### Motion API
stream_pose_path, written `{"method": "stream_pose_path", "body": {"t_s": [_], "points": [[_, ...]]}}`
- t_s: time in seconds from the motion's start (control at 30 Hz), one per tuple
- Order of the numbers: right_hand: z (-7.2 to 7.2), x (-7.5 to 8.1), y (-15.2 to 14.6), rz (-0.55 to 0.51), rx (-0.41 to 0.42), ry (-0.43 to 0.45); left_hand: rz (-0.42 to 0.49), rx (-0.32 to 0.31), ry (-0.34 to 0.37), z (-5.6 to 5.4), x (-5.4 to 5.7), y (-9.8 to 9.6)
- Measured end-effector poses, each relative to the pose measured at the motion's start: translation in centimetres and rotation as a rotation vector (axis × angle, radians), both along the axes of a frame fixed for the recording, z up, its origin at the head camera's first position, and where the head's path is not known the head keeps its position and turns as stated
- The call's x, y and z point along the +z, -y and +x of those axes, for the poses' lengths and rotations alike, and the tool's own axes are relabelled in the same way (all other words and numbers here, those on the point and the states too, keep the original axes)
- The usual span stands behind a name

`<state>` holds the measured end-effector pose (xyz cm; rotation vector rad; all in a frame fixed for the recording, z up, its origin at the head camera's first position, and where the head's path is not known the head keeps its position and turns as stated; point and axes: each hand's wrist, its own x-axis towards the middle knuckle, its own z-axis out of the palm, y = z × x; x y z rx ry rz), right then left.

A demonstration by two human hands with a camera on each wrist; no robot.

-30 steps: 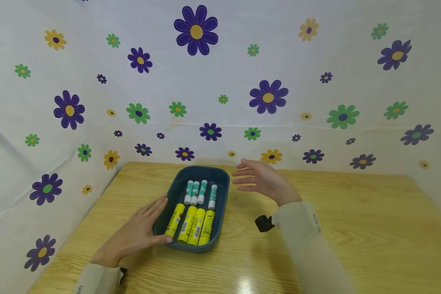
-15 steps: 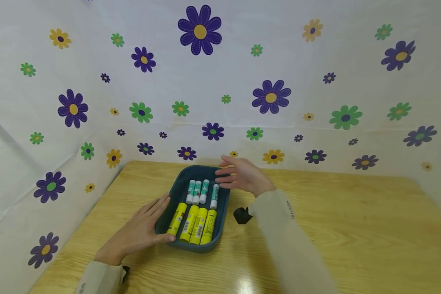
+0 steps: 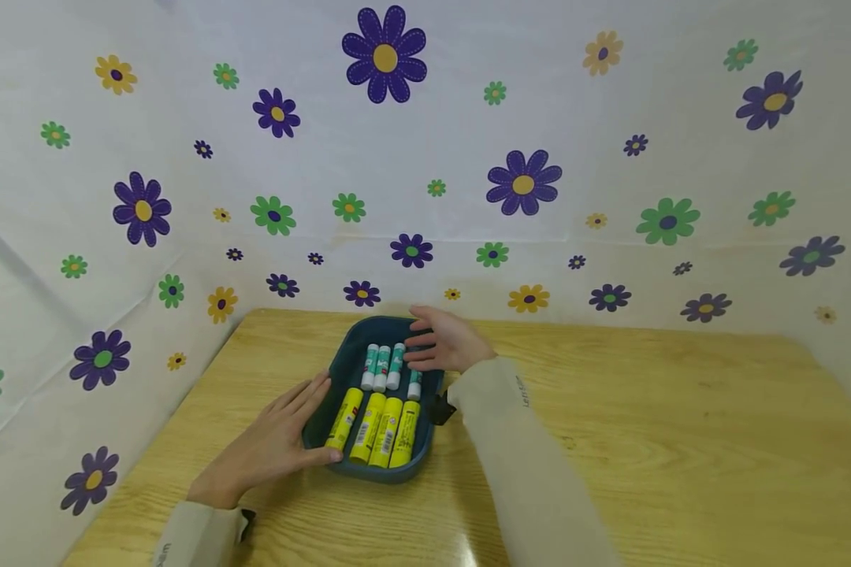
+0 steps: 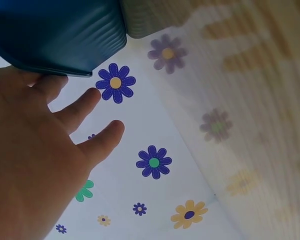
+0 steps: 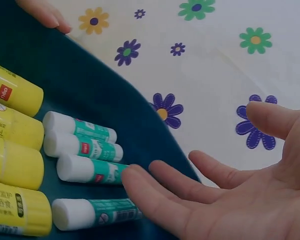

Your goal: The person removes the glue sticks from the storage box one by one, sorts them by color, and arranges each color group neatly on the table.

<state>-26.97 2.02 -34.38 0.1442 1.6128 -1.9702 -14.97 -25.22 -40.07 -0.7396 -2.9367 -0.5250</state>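
Note:
A dark blue tray (image 3: pixel 379 473) stands on the table with glue sticks lying in two rows. Several yellow glue sticks (image 3: pixel 367 428) fill the near half; thinner white-and-teal glue sticks (image 3: pixel 383 368) lie beyond them. One white-and-teal glue stick (image 5: pixel 97 214) lies a little apart on the right, partly hidden by my right hand in the head view. My left hand (image 3: pixel 262 453) rests along the tray's left rim, fingers extended and thumb at the near corner. Over the far right rim hangs my right hand (image 3: pixel 450 344), fingers spread and holding nothing, its fingertips close to the white-and-teal sticks.
The wooden table (image 3: pixel 645 441) extends to the right of the tray. White cloth (image 3: pixel 461 142) printed with flowers hangs behind the table and along its left side. Black wrist mounts (image 3: pixel 441 409) sit at both sleeves.
My right hand has moved left, from beside the tray to over its far right part. The left hand stays at the rim, and the glue sticks lie as before.

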Motion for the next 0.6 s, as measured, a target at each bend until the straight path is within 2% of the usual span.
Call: {"method": "stream_pose_path", "body": {"t_s": [0.23,0.6], "points": [[-0.4,-0.8,1.0,0.037,-0.059,0.073,-0.005,-0.018,-0.013,-0.1,0.0,-0.1],[-0.5,-1.2,2.3,0.059,-0.038,0.084,0.006,-0.017,-0.01,-0.3,-0.4,0.1]]}}
